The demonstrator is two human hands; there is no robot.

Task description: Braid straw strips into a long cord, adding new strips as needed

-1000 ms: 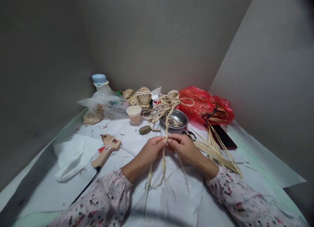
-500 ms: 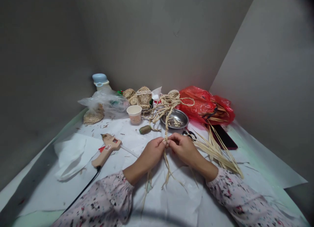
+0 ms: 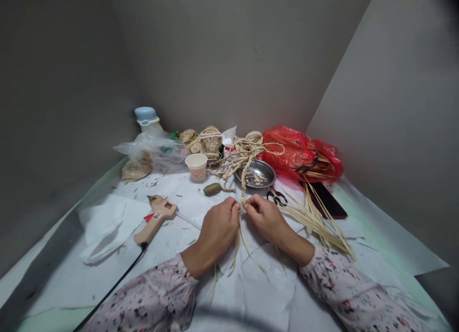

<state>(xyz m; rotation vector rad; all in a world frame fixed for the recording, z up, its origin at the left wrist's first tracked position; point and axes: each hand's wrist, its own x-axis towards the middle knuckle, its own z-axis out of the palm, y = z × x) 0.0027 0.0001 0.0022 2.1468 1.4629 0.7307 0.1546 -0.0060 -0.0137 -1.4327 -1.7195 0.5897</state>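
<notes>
Head view: both hands point(image 3: 219, 225) point(image 3: 267, 222) pinch braid point(image 3: 244, 183) (glue-gun label point(image 3: 158, 215) illegible)

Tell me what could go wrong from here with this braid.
If the left hand or right hand loosens at the working end of the braid, the loose strands below might slip or tangle. The left sleeve lies close to the cord and could drag the glue gun. The braid appears to cross the metal bowl, so a tug might disturb it.
</notes>
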